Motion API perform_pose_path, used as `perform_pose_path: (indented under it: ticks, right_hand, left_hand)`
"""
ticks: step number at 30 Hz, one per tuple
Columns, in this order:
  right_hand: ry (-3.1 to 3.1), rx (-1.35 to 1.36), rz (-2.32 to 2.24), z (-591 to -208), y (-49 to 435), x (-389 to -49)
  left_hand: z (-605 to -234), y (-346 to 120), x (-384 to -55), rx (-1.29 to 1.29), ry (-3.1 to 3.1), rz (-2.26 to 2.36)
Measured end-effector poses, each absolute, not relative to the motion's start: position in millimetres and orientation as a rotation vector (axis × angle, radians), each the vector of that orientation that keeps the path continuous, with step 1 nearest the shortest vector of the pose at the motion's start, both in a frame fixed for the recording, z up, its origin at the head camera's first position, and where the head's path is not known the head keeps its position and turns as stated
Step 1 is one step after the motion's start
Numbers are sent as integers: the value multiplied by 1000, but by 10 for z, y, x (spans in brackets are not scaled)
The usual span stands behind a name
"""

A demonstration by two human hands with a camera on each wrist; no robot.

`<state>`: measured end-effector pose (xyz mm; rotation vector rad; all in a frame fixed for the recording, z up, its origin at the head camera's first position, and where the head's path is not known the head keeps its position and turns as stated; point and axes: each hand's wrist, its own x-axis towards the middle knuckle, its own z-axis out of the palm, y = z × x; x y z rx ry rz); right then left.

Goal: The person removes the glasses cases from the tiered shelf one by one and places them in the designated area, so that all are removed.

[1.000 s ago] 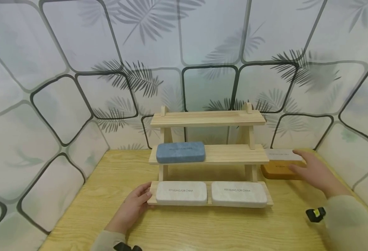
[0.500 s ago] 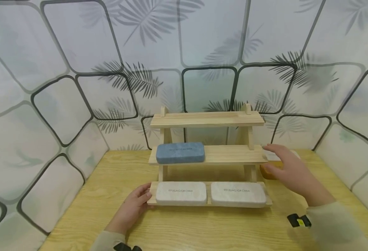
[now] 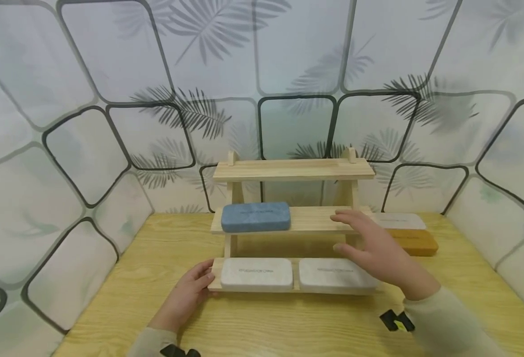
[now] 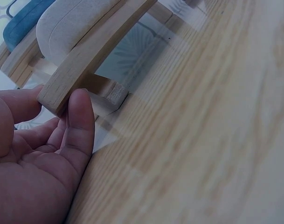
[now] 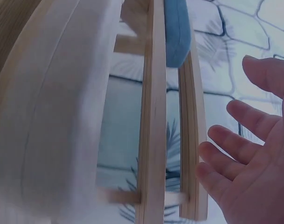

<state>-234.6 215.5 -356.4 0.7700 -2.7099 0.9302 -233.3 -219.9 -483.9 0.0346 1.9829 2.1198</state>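
Wooden rack (image 3: 294, 169): left hand (image 3: 186, 297) pinches its bottom corner; right hand (image 3: 378, 250) (fingers spread) hides its right post.

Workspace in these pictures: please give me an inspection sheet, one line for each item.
Surface: light wooden table, grain visible.
Job's things: three-tier wooden rack; blue case on the middle shelf, left part; two pale grey cases side by side on the bottom shelf.
Clutter: orange case with a pale case on top, on the table right of the rack.
Grips: left hand touches the bottom shelf's left end; right hand open, empty, in front of the rack's right part.
Cables: nothing seen.
Surroundings: leaf-patterned curtain on three sides.
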Motion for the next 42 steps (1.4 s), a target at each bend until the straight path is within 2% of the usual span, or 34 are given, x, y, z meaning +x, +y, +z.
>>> perform_pose_path:
  ticks: [12, 35, 42]
  right_hand:
    - [-2682, 869, 1117, -3625, 1578, -2521]
    - [-2845, 772, 1196, -3635, 1191, -3037]
    - [-2903, 749, 1055, -3637, 1078, -3118]
  left_hand:
    - [-4818, -2201, -2329, 30, 2004, 2108]
    - [-4852, -2192, -2373, 11, 2007, 2102]
    - [-4849, -2186, -2351, -10, 2041, 2102]
